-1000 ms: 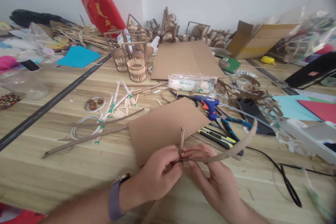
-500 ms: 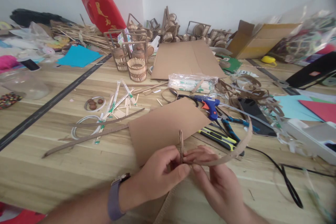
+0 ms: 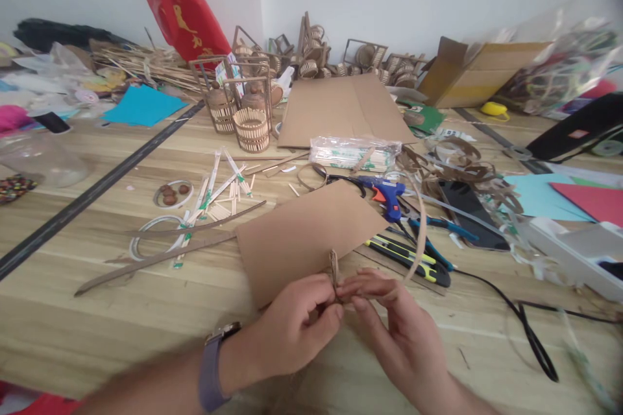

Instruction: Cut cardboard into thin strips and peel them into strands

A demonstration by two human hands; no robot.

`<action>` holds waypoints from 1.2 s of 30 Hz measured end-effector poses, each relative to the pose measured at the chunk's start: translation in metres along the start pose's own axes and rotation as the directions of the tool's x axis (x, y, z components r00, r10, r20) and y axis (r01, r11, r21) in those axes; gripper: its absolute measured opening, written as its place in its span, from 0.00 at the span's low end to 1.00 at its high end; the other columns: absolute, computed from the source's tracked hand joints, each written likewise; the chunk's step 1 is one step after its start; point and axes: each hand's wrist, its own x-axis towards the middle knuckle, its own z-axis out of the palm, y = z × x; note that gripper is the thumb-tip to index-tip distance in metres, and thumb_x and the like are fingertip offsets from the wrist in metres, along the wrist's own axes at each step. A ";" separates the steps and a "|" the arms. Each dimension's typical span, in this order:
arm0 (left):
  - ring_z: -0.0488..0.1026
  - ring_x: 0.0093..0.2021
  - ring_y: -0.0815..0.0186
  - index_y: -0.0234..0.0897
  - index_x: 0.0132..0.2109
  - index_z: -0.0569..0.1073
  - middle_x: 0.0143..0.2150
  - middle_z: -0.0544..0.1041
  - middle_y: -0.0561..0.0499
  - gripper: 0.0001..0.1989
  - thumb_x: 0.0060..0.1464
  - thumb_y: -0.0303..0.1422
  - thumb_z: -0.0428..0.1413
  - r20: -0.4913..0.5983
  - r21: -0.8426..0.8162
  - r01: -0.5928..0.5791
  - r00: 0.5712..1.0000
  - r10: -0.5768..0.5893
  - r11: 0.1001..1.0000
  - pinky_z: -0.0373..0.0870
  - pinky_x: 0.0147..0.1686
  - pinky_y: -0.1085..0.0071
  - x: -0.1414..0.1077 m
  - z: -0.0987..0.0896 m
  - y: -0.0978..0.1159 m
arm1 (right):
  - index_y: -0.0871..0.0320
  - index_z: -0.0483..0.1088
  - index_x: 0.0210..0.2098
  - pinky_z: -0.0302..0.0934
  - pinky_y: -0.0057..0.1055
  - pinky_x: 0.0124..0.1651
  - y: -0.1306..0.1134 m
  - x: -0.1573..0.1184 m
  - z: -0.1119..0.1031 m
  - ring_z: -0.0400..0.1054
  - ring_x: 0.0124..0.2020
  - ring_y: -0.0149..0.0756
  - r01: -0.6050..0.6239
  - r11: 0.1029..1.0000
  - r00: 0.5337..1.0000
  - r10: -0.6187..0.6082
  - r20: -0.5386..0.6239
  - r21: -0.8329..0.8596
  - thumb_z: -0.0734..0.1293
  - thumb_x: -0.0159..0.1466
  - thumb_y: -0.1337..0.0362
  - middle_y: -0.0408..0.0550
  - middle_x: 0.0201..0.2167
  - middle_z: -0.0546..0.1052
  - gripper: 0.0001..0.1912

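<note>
Both hands meet low in the middle, in front of a brown cardboard sheet [image 3: 306, 227]. My left hand [image 3: 292, 321] pinches a folded loop of a thin brown paper strip [image 3: 421, 233], its bend standing up above the fingertips. My right hand [image 3: 396, 327] grips the same strip just beside it, and the strip's long free end curves up to the right of that hand. Where the strip passes between the fingers is partly hidden. A watch [image 3: 214, 363] is on my left wrist.
Right of the sheet lie a blue glue gun [image 3: 387, 198], a yellow-black utility knife [image 3: 409, 259], pliers [image 3: 445, 230] and a phone [image 3: 472, 214]. Small stick baskets [image 3: 252, 128] stand behind. Wooden sticks [image 3: 228, 198] and tape rings [image 3: 158, 237] lie left.
The strip's free end has swung upright and curved left over the glue gun side. The folded loop shows more openly between my fingertips, and both hands shifted slightly left.
</note>
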 end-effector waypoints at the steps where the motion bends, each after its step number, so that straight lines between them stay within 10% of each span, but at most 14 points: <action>1: 0.61 0.29 0.67 0.39 0.29 0.62 0.29 0.63 0.54 0.16 0.65 0.40 0.47 0.008 -0.005 -0.011 1.000 0.011 1.000 0.58 0.30 0.72 0.000 0.000 0.001 | 0.51 0.70 0.39 0.72 0.28 0.43 0.000 -0.001 0.000 0.77 0.39 0.34 -0.028 1.000 1.000 0.029 -0.010 0.013 0.64 0.68 0.67 0.45 0.33 0.81 0.04; 10: 0.61 0.31 0.66 0.39 0.29 0.62 0.30 0.64 0.53 0.18 0.64 0.45 0.46 0.056 -0.048 -0.042 0.997 0.044 0.998 0.60 0.32 0.71 0.000 -0.003 0.003 | 0.53 0.69 0.45 0.73 0.27 0.36 0.008 0.001 0.001 0.78 0.33 0.34 -0.247 0.915 0.966 0.260 0.004 0.320 0.63 0.70 0.62 0.47 0.34 0.81 0.06; 25: 0.61 0.31 0.68 0.38 0.30 0.63 0.31 0.63 0.54 0.15 0.66 0.38 0.46 -0.042 -0.057 -0.011 0.999 0.008 0.998 0.57 0.30 0.73 0.003 0.000 -0.001 | 0.51 0.71 0.40 0.72 0.26 0.37 0.002 0.000 0.000 0.78 0.35 0.34 0.029 0.995 0.999 -0.025 0.040 -0.100 0.66 0.67 0.63 0.45 0.35 0.81 0.03; 36: 0.61 0.30 0.67 0.39 0.27 0.57 0.29 0.61 0.54 0.14 0.61 0.32 0.47 -0.040 -0.018 -0.029 0.999 0.029 0.999 0.57 0.30 0.72 0.001 0.000 0.002 | 0.52 0.72 0.37 0.74 0.29 0.38 -0.002 0.003 -0.001 0.78 0.35 0.37 0.032 0.998 0.999 -0.031 0.006 -0.053 0.65 0.67 0.66 0.46 0.32 0.81 0.04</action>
